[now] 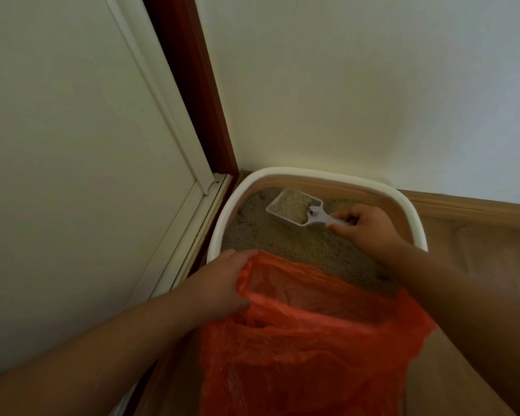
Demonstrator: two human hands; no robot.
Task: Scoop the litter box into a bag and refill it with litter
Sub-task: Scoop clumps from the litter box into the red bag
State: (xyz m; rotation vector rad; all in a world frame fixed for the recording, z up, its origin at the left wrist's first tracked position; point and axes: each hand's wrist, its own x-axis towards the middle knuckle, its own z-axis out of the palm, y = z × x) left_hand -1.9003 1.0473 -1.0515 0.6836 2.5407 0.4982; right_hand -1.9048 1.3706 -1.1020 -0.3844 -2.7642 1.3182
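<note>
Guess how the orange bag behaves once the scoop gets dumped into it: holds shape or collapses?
Probably collapses: the bag is thin, wrinkled film, and its mouth looks open only where the left hand pinches the rim. It likely sags under the load in the scoop, which is heaped with litter. The film looks slick, so the grip may slip.
</note>
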